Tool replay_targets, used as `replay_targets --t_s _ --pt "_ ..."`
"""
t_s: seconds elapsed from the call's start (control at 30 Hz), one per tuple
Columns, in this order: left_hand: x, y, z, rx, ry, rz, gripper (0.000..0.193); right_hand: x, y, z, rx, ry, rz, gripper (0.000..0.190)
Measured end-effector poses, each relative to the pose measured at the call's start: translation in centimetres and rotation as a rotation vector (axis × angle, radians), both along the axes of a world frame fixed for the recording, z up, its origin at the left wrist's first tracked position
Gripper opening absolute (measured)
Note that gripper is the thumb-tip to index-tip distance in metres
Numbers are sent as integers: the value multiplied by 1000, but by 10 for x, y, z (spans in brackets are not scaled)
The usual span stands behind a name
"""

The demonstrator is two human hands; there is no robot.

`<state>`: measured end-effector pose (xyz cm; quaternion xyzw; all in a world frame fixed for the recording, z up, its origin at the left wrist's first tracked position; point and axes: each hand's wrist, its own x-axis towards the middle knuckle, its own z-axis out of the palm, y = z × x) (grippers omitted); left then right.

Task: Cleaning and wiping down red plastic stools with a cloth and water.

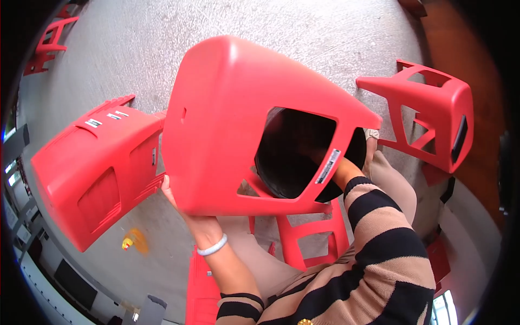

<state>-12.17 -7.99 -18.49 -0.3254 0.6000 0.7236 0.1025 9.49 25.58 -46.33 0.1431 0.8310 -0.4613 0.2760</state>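
A red plastic stool (215, 122) is tilted on its side in front of me, its seat towards the left. My left hand (195, 219) supports it at the lower seat edge, with the thumb up along the seat side. Behind the stool's side opening is a round black bucket (298, 154). My right hand (343, 172) reaches behind the stool's lower crossbar into the dark of the bucket; its fingers are hidden, so whether it holds anything does not show. A printed label (328, 166) is stuck on that crossbar.
Nested red stools (101, 162) lie on the left. Another red stool (422, 109) stands at right, beside a brown wooden surface (479, 89). More red stools (300, 231) are near my legs. On the grey floor (134, 53) is a small orange bottle (136, 240).
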Motion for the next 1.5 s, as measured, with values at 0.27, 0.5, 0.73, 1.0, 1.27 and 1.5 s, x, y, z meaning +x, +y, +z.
replay_targets --t_s 0.27,0.5,0.73,1.0,1.27,1.5 --pt "2 1 -3 -657 256 -464 46 63 14 -13 -64 -19 111 63" --pt "-14 -11 -16 126 30 -43 47 13 15 -20 -51 -7 198 63" --pt "-11 -11 -17 -143 98 -149 50 -9 10 -31 -81 8 290 62" --pt "-15 -10 -15 132 69 -62 53 31 -19 -12 -126 35 369 62" --pt "-22 -11 -18 279 -22 47 55 -53 -11 -26 -71 64 435 61" --pt "-24 -5 -12 350 -36 87 54 -32 -30 17 -29 111 481 60"
